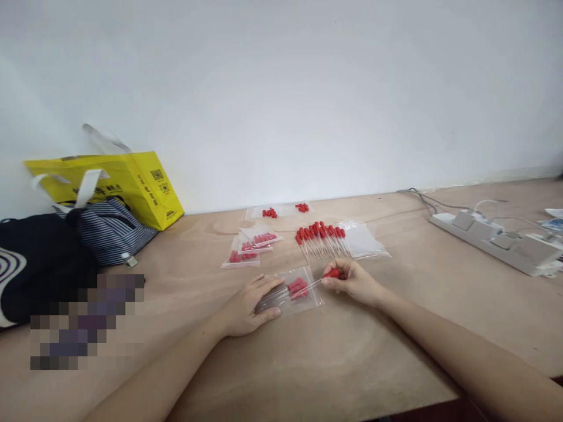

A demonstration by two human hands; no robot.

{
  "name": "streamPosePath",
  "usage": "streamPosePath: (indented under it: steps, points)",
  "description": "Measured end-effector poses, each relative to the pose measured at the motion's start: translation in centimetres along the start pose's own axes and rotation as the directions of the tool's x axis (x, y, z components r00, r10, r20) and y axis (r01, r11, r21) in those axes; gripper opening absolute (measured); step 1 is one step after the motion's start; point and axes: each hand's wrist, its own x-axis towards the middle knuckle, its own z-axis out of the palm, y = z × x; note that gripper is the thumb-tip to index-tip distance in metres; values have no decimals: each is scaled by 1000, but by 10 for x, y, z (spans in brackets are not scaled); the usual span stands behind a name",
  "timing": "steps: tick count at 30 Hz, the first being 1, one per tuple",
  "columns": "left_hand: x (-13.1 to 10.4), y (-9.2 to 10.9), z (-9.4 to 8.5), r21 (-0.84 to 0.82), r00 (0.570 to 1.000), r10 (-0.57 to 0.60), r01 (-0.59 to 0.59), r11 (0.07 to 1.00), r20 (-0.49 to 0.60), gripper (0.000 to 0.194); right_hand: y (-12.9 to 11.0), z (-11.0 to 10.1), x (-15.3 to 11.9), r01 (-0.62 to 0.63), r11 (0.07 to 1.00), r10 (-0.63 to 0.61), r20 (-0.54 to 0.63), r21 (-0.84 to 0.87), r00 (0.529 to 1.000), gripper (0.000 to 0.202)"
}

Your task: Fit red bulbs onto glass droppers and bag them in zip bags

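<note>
A clear zip bag (314,298) lies in front of me, with several red-bulbed droppers (298,288) inside. Over its left end rests my left hand (254,305), fingers and thumb around the droppers' clear tubes, holding the bag. My right hand (347,280) pinches one dropper by its red bulb (333,274). That dropper's clear tube points left into the bag's mouth. Just beyond my right hand, several loose droppers (321,232) lie side by side, bulbs away from me. Filled bags (248,251) are stacked beyond my left hand.
Flat clear bags (367,240) lie right of the loose droppers. More red-bulbed droppers (269,213) lie on plastic near the wall. A white power strip (492,243) with plugs and cables sits at right. A yellow bag (145,181), a striped pouch (109,228) and a black bag (48,269) crowd the left.
</note>
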Motion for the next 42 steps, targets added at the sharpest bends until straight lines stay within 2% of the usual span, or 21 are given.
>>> streamPosePath:
  steps: [3,6,10,20,25,29,32,37,42]
  points:
    - [0,0,0,-9,1000,12,-12,1000,-12,52,-4,-26,6,21,1000,-21,-38,4,999,33]
    - [0,0,0,-28,1000,13,-14,1000,-24,52,-5,-49,10,-15,1000,13,-111,-20,994,31]
    - [0,1,-1,-34,1000,6,-6,999,-19,52,-2,-58,10,-36,999,34,-108,-15,994,30]
    - [0,-1,0,-19,1000,-5,4,1000,-8,52,-2,-27,2,-30,999,29,45,33,999,31]
    - [1,0,0,-16,1000,-5,5,1000,-5,53,0,-7,-3,61,990,-44,129,-124,991,28]
    - [0,-1,1,-7,1000,-13,13,1000,-1,54,-3,2,-5,193,934,-120,246,-300,962,24]
    - [1,-2,2,-6,1000,-5,5,1000,-10,54,-6,1,-7,236,938,-131,370,-255,920,26]
    - [2,-1,1,-20,1000,17,-17,1000,-11,52,-1,1,-4,107,983,-54,317,-151,947,25]
    - [2,-1,1,-26,999,31,-31,999,-10,52,4,11,3,130,980,-79,309,-148,948,24]
